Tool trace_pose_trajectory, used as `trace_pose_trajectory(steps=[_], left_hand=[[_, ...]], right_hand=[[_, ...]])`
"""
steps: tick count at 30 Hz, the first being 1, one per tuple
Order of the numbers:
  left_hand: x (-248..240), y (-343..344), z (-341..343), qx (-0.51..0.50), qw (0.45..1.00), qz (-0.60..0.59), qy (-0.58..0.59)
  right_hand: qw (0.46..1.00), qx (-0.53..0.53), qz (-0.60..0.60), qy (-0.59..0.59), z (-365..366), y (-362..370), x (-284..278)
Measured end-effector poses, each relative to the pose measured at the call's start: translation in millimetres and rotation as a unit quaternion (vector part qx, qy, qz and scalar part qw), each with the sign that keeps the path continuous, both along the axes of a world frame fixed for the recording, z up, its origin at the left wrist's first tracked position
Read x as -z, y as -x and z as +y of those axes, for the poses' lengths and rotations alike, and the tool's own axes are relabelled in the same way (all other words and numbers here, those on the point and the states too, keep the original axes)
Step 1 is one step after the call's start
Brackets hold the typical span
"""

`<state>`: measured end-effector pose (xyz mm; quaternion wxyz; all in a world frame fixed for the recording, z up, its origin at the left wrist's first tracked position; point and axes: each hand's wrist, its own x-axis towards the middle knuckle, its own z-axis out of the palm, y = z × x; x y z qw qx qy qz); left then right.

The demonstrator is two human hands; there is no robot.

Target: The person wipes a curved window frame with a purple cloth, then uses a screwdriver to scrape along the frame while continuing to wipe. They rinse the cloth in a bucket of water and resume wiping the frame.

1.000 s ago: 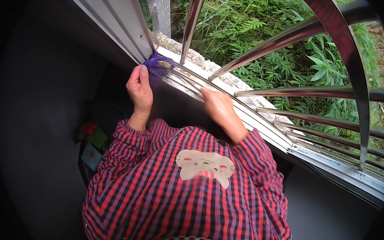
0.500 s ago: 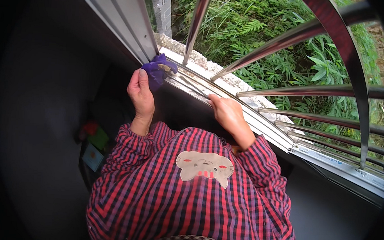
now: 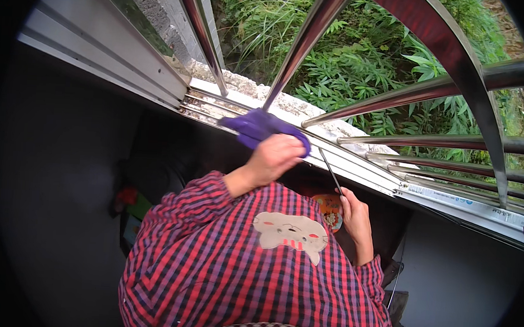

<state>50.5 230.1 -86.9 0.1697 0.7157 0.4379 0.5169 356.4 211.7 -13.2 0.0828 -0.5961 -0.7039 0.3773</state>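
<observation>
Now, from my remote seat: left hand (image 3: 277,155) closed on purple cloth (image 3: 258,127), cloth pressed on window track (image 3: 358,163) just inside steel bars (image 3: 308,43). Right hand (image 3: 355,214) below sill, pinching thin rod (image 3: 331,172). My guess at risks: cloth slipping through bars into greenery (image 3: 364,68) if grip loosens; rod tip scratching frame.

A window (image 3: 315,77) with curved shiny metal bars (image 3: 308,40) looks out on dense green plants (image 3: 370,68) in daylight. A rough stone ledge (image 3: 290,102) runs outside the pale aluminium sill tracks (image 3: 428,194). Below, the indoor wall (image 3: 51,168) lies in deep shadow.
</observation>
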Motion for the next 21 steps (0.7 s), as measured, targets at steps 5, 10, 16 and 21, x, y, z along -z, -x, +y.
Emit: trace_pose_trajectory(steps=[5, 10, 16, 21], left_hand=[[33, -81, 44, 0.037, 0.985, 0.163, 0.032], [66, -57, 38, -0.020, 0.978, 0.207, 0.028], [34, 79, 12, -0.154, 0.942, 0.296, 0.022], [9, 160, -3, -0.244, 0.887, 0.385, 0.073]], right_hand=[[0.999, 0.033, 0.013, -0.006, -11, -40, 22], [0.999, 0.029, -0.002, -0.013, -10, -46, 42], [0.996, -0.012, 0.085, -0.009, -4, -10, 49], [0.990, -0.042, 0.125, -0.050, -8, -1, 59]])
